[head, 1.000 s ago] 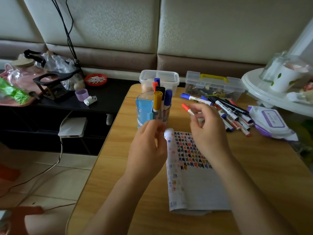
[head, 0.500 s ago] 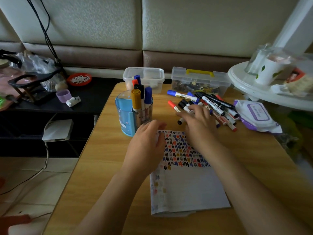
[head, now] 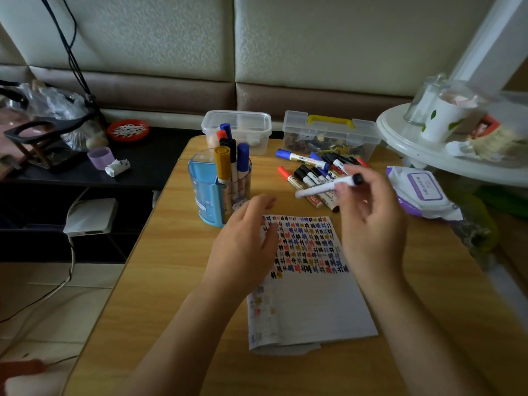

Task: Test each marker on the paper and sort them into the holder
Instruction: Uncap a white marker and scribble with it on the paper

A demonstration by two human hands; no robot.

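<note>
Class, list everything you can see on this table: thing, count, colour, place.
Table: one, light wood, under everything.
Paper: one, white with coloured test marks, table centre.
Holder: one, blue and clear, left of the paper's far end.
Markers in holder: five caps showing, yellow, black, red, two blue, upright.
Loose markers: pile, count unclear, black, blue, red caps, beyond the paper.
Tub: one, clear, far edge.
Case: one, clear, yellow handle, far edge.
Wipes pack: one, white and purple, right of pile.
Left grip: one, bare hand, open at the paper's upper left corner.
Right grip: one, bare hand, holding a white, black-capped marker by the pile.
</note>
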